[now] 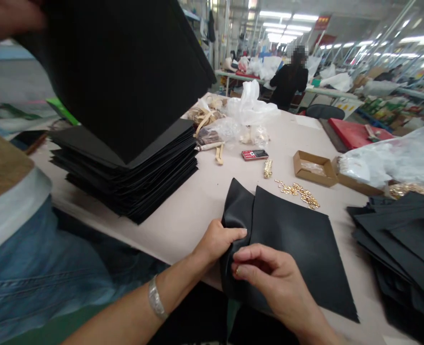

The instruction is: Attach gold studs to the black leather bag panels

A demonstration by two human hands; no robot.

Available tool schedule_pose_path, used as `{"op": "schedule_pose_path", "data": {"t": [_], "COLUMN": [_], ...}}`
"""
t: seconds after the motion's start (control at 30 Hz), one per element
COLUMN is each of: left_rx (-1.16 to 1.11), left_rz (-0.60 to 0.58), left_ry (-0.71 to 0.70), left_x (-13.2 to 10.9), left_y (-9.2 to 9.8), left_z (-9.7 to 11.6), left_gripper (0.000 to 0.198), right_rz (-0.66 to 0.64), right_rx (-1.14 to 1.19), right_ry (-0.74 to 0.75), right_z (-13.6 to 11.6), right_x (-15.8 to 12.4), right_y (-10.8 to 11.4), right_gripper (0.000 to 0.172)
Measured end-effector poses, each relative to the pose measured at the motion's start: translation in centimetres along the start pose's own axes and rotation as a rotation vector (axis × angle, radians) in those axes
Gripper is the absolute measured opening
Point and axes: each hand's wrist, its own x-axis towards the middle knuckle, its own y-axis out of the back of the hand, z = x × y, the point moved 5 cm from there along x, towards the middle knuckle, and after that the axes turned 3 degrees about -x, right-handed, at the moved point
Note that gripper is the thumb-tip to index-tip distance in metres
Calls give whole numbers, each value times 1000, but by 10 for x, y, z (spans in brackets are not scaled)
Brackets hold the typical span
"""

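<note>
Tabletop [197,203]: wearer's two hands [215,242] [278,275], one phone [255,155].

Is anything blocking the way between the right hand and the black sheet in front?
Nothing visible is. The right hand is right over the black sheet, pinching what looks like a tiny gold bit. The left hand grips the sheet's curled side nearby, and the loose gold pieces lie beyond its far edge.

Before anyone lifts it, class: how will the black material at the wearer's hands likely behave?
The black material would probably bend easily: its left part curves and ripples at the left hand. It seems likely light for its area, since its edges look thin. Its smooth sheen suggests it might slide, though grip is uncertain.
</note>
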Motion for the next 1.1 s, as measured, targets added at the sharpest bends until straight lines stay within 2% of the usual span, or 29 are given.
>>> {"op": "schedule_pose_path", "data": {"t": [0.07, 0.17, 0.23, 0.4, 0.67, 0.73, 0.93, 1.1], "left_rx": [-31, -79, -108, -131, -74, -51, 35, 70], "left_rz": [-14, -41, -54, -58, -26, -31, -34, -53], "left_ry": [24, 67, 87, 107, 114, 100, 78, 68], "left_x": [-5, -10, -11, -10, -5, -5, -8, -10], "left_y": [3, 6, 7, 7, 10, 10, 10, 9], "left_z": [0, -3, -6, -7, -10, -9, -7, -7], "left_gripper": [17, 17, 16, 18, 18, 17, 11, 13], "right_rz": [131, 437, 517, 484, 352, 307, 113, 34], "right_rx": [-71, -186, -278, -504, -748, -750, -745, -814], "right_ry": [67, 213, 321, 486, 653, 643, 456, 456], "right_z": [6, 11, 12, 8, 5, 3, -4, -8], "right_x": [11, 21, 26, 31, 23, 26, 43, 44], "right_y": [6, 27, 32, 21, 8, 9, 21, 25], "right_gripper": [14, 16, 14, 11, 25, 24, 17, 13]}}
